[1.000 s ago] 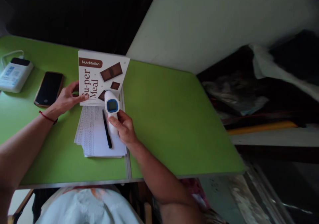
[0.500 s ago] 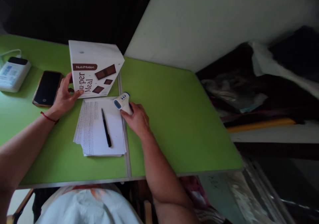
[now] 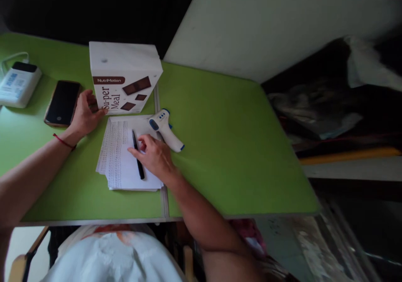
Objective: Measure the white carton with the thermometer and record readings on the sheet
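Observation:
A white NutriMotion box (image 3: 127, 60) stands upright on the green table. My left hand (image 3: 86, 112) is at its lower left corner, thumb on the front edge and fingers along the side. My right hand (image 3: 155, 154) hovers over a stack of written paper sheets (image 3: 117, 165), thumb and forefinger parted above a black pen (image 3: 140, 169); it holds nothing. Just beyond that hand lies a white and blue infrared thermometer (image 3: 168, 133), on the table beside the sheets, partly over their upper right corner.
A dark phone (image 3: 63, 102) lies left of the box. Farther left is a white power bank (image 3: 19, 87) with a cable. A metal seam (image 3: 163, 204) crosses the green table (image 3: 235, 156). At right, a cluttered shelf (image 3: 348, 158) sits beyond the table edge.
My right hand has let go of the thermometer and moved left and down over the pen. The box, tilted before, now stands straighter. The view has shifted slightly.

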A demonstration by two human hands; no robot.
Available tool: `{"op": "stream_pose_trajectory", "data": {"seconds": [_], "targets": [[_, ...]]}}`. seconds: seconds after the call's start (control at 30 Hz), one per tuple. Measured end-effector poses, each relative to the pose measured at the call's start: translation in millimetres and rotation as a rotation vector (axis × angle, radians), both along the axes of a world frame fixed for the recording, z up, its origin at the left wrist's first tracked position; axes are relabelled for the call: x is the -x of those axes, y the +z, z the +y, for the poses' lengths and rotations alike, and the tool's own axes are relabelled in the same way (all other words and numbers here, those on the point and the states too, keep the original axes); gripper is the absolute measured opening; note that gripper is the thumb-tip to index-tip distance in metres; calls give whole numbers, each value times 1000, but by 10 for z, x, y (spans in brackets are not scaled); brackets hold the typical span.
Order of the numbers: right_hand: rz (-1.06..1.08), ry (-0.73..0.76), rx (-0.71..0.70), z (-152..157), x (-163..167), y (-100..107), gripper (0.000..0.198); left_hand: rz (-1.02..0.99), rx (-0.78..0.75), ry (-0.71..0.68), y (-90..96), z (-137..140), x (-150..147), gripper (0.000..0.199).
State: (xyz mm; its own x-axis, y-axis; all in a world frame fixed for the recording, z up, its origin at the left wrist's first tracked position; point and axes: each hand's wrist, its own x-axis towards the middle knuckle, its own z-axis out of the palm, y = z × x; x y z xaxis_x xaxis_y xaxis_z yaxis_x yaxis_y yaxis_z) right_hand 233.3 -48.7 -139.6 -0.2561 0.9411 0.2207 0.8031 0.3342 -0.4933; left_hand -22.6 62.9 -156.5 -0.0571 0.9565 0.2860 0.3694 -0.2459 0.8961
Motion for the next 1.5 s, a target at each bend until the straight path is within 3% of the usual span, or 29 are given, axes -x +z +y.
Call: {"op": "stream_pose_trajectory", "data": {"seconds": [0.1,0.17,0.27,0.37,0.43,0.53,0.67,0.83,1.0,1.17,1.5], "targets": [[-25,23,-3,-18,58,-29,28,98,44,108,102,-277,-15,57],[62,66,-51,13,14,-33,30,196,-16,80,242,-568,-55,51],[288,138,-105,64,-97,-4,33,417,-176,-221,467,-987,-139,17],[499,111,-99,62,-153,32,36,656,-386,-456,575,-1202,-195,16],[607,41,-130,24,-133,52,37,785,-483,-516,567,-1235,-203,23],[715,-63,-139,-65,-58,91,30,876,-485,-528,514,-1226,-189,35],[804,-14,46,-153,8,132,38,970,-407,-528,489,-1243,-175,51],[918,-5,187,-170,52,65,23,1059,-265,-585,476,-1274,-194,53],[821,-97,161,-178,90,39,19,1116,-169,-625,475,-1285,-235,53],[688,-25,118,-186,95,39,19,1124,-88,-599,525,-1305,-265,49],[583,46,14,-157,119,7,21,1151,-120,-580,546,-1312,-266,48]]}}
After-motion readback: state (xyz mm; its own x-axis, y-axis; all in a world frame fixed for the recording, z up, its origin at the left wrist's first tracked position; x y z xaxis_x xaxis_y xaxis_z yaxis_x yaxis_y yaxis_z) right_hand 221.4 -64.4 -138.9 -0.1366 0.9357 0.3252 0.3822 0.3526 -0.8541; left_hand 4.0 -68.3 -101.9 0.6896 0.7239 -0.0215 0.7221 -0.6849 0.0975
